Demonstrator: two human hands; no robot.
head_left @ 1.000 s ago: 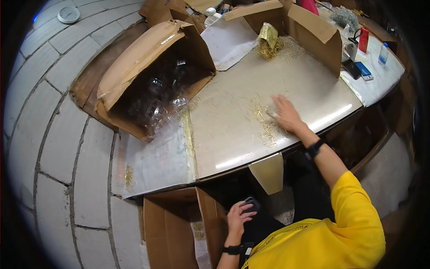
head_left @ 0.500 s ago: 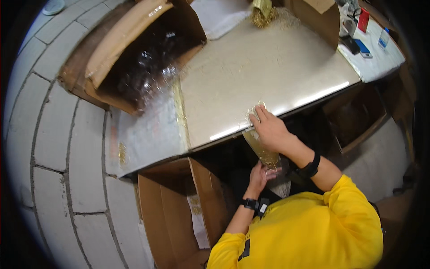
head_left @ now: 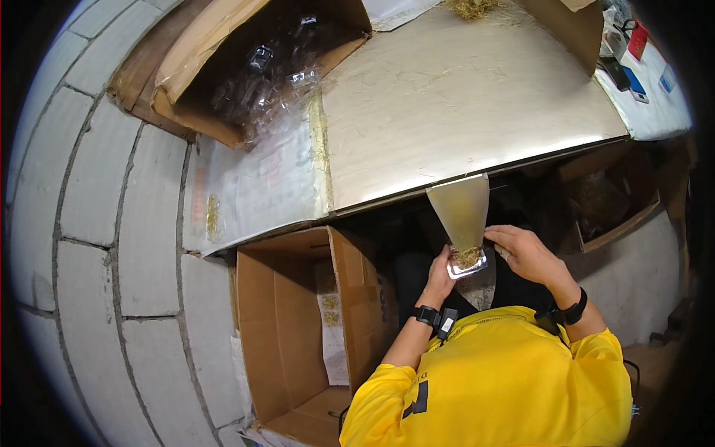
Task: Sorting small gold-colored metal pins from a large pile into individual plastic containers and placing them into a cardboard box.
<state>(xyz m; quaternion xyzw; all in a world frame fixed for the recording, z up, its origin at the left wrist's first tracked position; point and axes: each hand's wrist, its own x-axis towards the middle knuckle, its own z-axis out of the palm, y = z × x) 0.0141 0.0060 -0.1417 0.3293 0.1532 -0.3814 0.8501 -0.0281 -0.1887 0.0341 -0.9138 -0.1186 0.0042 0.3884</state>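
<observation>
My left hand grips a small clear plastic box from its left side, fingers partly hidden beneath it. Thin gold bits, like pins or wire pieces, lie in the box; their exact kind is too small to tell. Just above it ends a tapered translucent chute, which slopes down from the table's front edge with a yellowish tint inside. My right hand is open beside the chute's lower end, fingers stretched toward the chute and the box, apparently holding nothing.
Gold bits are scattered over the beige tabletop, with a pile at the back. A tipped carton spills clear plastic boxes at left. An open carton stands low left, another under the table at right. Phones lie far right.
My right hand has come off the table edge and moved down and right beside the chute's lower end. Gold bits now show in the box in my left hand. The view has shifted slightly.
</observation>
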